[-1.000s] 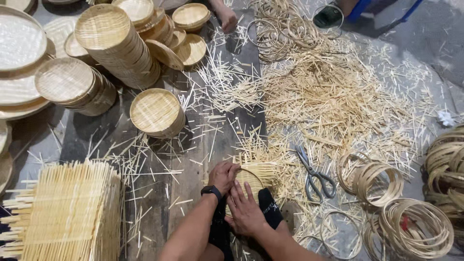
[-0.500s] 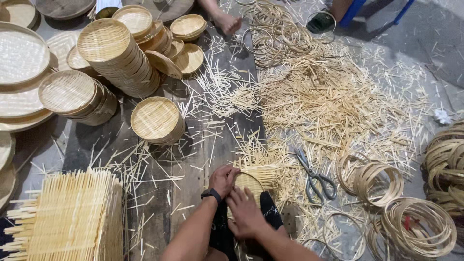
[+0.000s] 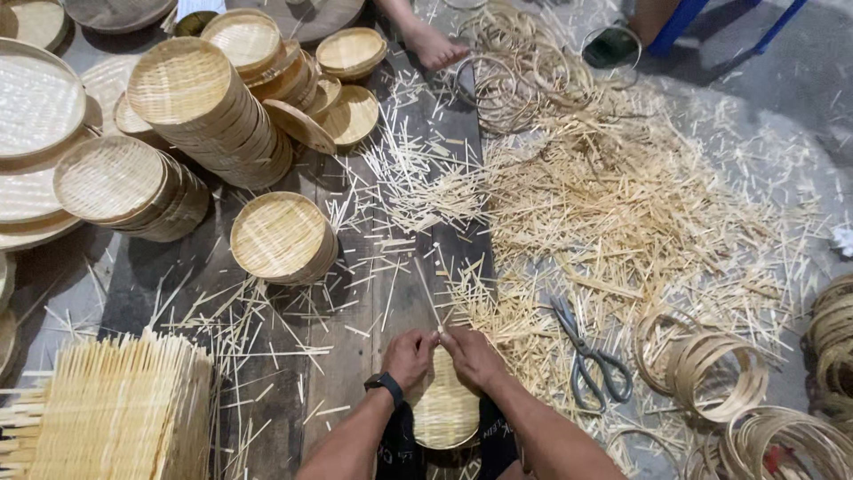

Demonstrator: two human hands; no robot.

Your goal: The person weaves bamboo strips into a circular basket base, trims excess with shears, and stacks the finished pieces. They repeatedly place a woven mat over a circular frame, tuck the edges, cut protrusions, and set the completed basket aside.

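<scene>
Hands on a half-woven bamboo tray

Head cam: left hand and right hand both pinch shut on a thin bamboo strip at the far rim of the round woven tray between the knees; scissors lie just right on the floor.

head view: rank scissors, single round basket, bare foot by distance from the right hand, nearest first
From the right hand:
1. Scissors, just to its right on the floor.
2. Single round basket, up and to the left.
3. Bare foot, at the top edge.
</scene>
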